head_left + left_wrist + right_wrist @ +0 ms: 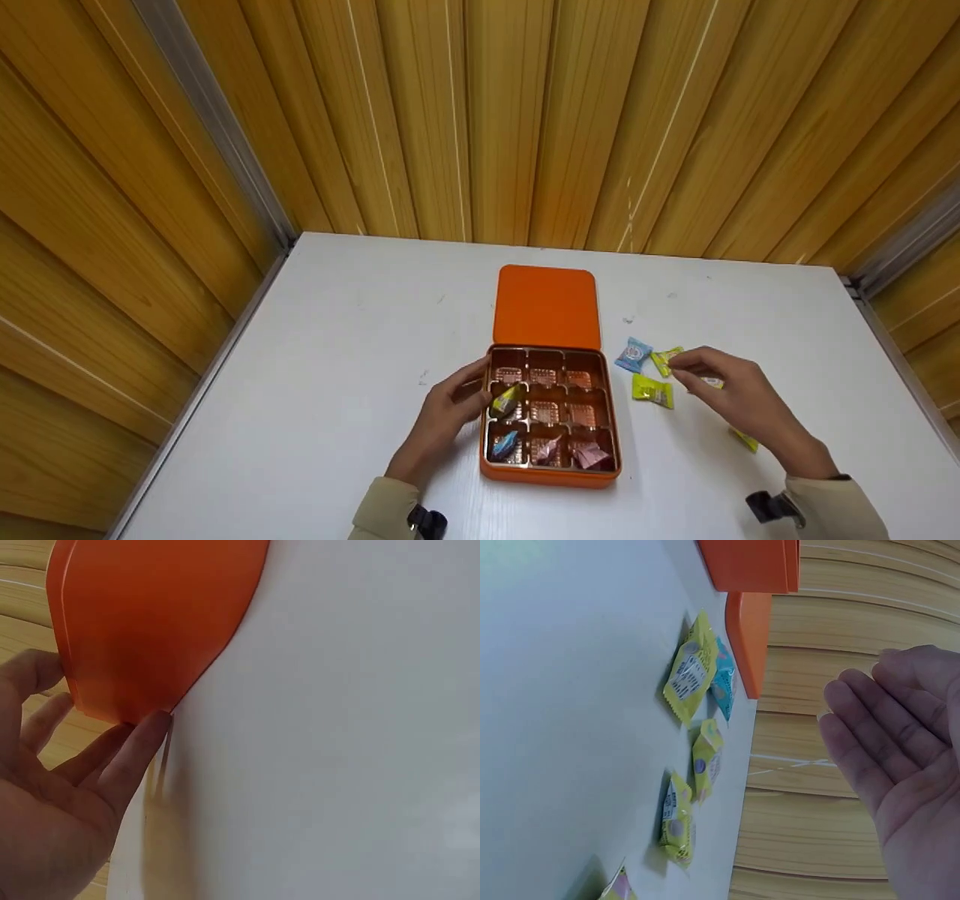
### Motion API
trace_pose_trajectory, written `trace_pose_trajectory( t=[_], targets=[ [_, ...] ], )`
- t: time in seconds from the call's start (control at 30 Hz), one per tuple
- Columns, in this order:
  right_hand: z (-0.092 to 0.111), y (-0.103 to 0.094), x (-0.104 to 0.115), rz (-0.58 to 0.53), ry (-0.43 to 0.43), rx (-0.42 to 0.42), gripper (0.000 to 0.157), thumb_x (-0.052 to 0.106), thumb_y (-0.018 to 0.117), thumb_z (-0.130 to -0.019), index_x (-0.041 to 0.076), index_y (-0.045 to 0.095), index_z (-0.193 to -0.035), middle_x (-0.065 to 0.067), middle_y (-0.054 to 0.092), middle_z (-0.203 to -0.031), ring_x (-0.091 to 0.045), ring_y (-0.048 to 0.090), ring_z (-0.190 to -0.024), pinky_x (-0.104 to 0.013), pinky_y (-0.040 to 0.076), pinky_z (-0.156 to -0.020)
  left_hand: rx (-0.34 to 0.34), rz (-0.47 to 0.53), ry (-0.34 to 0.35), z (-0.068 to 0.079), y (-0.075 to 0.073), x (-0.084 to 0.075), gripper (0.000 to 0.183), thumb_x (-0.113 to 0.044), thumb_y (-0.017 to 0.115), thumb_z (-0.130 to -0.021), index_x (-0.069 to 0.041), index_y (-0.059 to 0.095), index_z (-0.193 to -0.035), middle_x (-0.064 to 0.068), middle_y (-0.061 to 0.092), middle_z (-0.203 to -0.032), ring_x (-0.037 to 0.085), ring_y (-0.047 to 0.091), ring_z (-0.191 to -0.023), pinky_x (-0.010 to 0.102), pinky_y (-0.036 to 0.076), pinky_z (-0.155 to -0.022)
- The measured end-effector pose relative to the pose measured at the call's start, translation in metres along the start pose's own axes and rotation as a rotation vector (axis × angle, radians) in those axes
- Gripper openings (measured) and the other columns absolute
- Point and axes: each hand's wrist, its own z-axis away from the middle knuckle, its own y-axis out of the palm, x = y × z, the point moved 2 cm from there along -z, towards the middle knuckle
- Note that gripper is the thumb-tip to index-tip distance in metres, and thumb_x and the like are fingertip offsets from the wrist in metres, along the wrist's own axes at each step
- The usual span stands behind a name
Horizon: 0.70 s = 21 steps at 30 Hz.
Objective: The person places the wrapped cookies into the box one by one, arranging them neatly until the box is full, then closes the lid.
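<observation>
An orange tin (550,475) with a gold-brown divided insert lies with its lid (547,304) folded back. The left hand (442,409) grips its left edge, thumb over the rim and fingers against the side. A yellow wrapped candy (505,403) sits in the middle row's left compartment. The front row holds a blue candy (505,445) and two pink ones, left to right. Held over loose candies to the right, the right hand (739,394) has fingers slightly bent and nothing in its palm. Its fingertips overlap a yellow candy (663,360) in the head view.
Beside the tin lie a blue candy (634,354) and another yellow candy (652,391). Two more loose candies are partly hidden by the right hand, one (744,439) near the wrist. The white table (315,360) meets wood-patterned walls (510,135) behind and at both sides.
</observation>
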Motion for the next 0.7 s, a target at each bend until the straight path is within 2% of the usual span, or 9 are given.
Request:
trace_pose_trajectory(
  t=[0.23, 0.57, 0.7],
  targets=[
    [0.011, 0.0, -0.009, -0.006, 0.066, 0.001, 0.018, 0.005, 0.077, -0.097, 0.011, 0.078, -0.114, -0.001, 0.076, -0.111, -0.006, 0.071, -0.1, -0.01, 0.052, -0.086, 0.066, 0.043, 0.01, -0.001, -0.008, 0.008, 0.061, -0.015, 0.066, -0.105, -0.016, 0.047, -0.162, 0.015, 0.053, -0.157, 0.036, 0.053, -0.141, 0.048, 0.055, -0.102],
    [0.01, -0.005, -0.015, 0.001, 0.129, 0.021, 0.017, 0.012, 0.075, -0.101, 0.011, 0.077, -0.117, -0.003, 0.076, -0.114, -0.009, 0.071, -0.099, -0.013, 0.053, -0.085, 0.062, 0.073, 0.0, -0.002, -0.008, 0.009, 0.064, -0.012, 0.067, -0.102, -0.016, 0.048, -0.162, 0.014, 0.054, -0.157, 0.037, 0.052, -0.141, 0.048, 0.057, -0.098],
    [0.008, -0.006, -0.016, 0.007, 0.139, 0.037, 0.019, 0.012, 0.075, -0.101, 0.007, 0.075, -0.119, -0.006, 0.076, -0.114, -0.018, 0.072, -0.102, -0.015, 0.054, -0.086, 0.054, 0.075, -0.017, -0.003, -0.007, 0.006, 0.063, -0.011, 0.067, -0.102, -0.015, 0.049, -0.161, 0.016, 0.055, -0.155, 0.038, 0.055, -0.139, 0.047, 0.058, -0.095]
  ],
)
